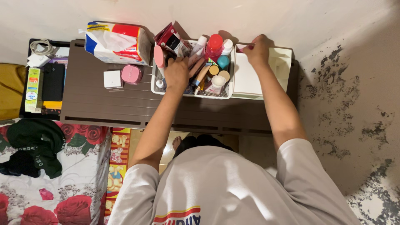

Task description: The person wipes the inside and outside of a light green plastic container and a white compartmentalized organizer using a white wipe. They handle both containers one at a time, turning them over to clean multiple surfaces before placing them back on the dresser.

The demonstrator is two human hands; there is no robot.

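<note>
Left hand [178, 74]: over the white basket [191, 94] of bottles and tubes, fingers spread and loose among the tops; whether they grip anything cannot be told.
Right hand [258, 51]: at the 12 o'clock edge of the white box [250, 79], fingers pinched on a thin pink stick [246, 47].
Basket contents: a red-capped bottle [215, 45] at 12 o'clock and a teal cap [223, 61] just beside it, packed close and touching.
Doing it well: judged from the crowding, lift any piece straight up and steady its neighbours, so none topples.
Edges: the brown worktop [100, 104] ends just at 6 o'clock of the basket; the wall [200, 16] stands tight at 12 o'clock.
Open room: bare slats lie at 9 o'clock of the basket, past the pink compact [132, 74] and white square case [112, 79]; a tissue pack [116, 42] fills 10 o'clock.
</note>
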